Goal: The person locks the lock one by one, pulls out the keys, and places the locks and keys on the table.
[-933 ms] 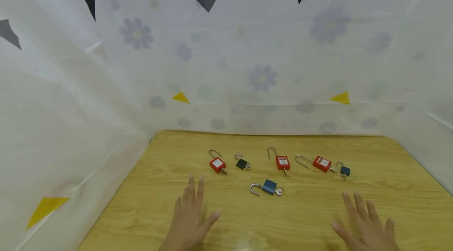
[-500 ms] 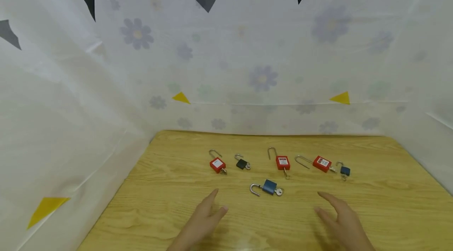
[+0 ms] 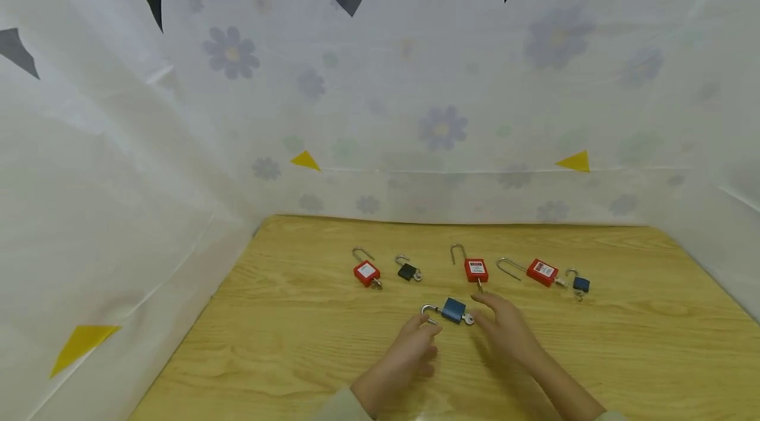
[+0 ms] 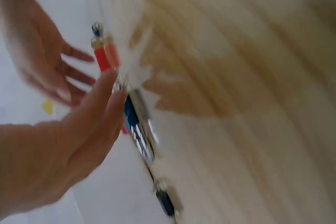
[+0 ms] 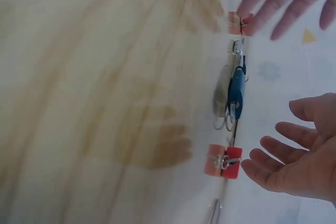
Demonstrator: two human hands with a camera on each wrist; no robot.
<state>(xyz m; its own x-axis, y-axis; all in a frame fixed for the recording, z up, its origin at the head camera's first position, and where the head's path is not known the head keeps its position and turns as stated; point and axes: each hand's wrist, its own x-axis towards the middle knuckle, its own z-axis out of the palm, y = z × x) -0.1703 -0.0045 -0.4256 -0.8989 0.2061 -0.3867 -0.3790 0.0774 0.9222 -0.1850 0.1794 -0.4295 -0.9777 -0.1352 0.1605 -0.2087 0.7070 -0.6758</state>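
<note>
the larger blue padlock (image 3: 454,310) lies crosswise on the table (image 3: 267,342), unlatched shackle (image 3: 424,309) by the left hand (image 3: 405,352), key (image 3: 469,319) by the right hand (image 3: 506,332), seemingly so each gets its own end, both with fingers loosely parted, gripping nothing, any touch hard to call!

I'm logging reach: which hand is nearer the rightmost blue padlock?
Right. In the head view, the right hand is below and left of the rightmost blue padlock; the left hand is farther left.
</note>
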